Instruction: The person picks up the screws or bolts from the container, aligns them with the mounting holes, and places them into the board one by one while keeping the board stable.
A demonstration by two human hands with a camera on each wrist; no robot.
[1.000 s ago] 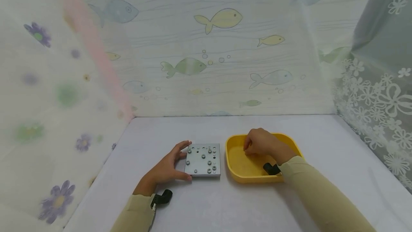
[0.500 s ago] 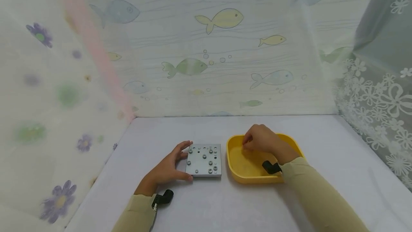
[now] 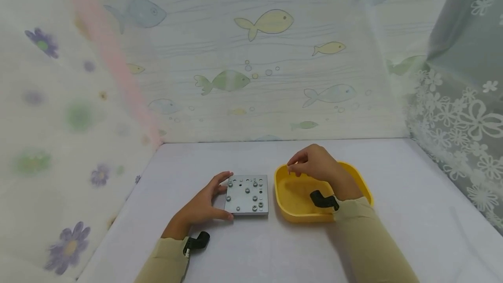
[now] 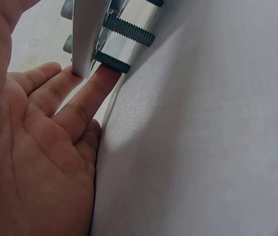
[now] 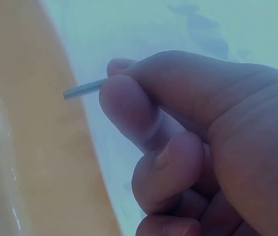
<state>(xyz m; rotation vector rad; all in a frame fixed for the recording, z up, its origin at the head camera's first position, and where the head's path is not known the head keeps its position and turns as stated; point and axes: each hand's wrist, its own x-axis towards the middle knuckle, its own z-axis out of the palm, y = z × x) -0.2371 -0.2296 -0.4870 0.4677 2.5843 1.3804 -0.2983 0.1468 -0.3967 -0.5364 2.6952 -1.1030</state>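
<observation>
A square metal plate (image 3: 241,200) with several socket-head screws (image 3: 255,198) standing in it lies on the table. My left hand (image 3: 200,206) grips its left side, thumb at the near corner and a finger at the far corner. Threaded shanks (image 4: 129,30) stick out from the plate's underside in the left wrist view. My right hand (image 3: 318,165) is over the left rim of a yellow tray (image 3: 310,218). In the right wrist view, its thumb and finger pinch a thin threaded screw (image 5: 84,90); the screw's other end is hidden by the fingers.
White cloth covers the table (image 3: 255,252). A fish-patterned curtain (image 3: 275,77) hangs behind it, with a flowered sheet (image 3: 70,152) on the left and a lace-patterned one (image 3: 471,130) on the right. A dark wrist camera (image 3: 323,199) hangs above the tray.
My right hand has risen out of the yellow tray and moved left to its rim, with the screw showing in its fingers now. The left hand and the plate stay in place.
</observation>
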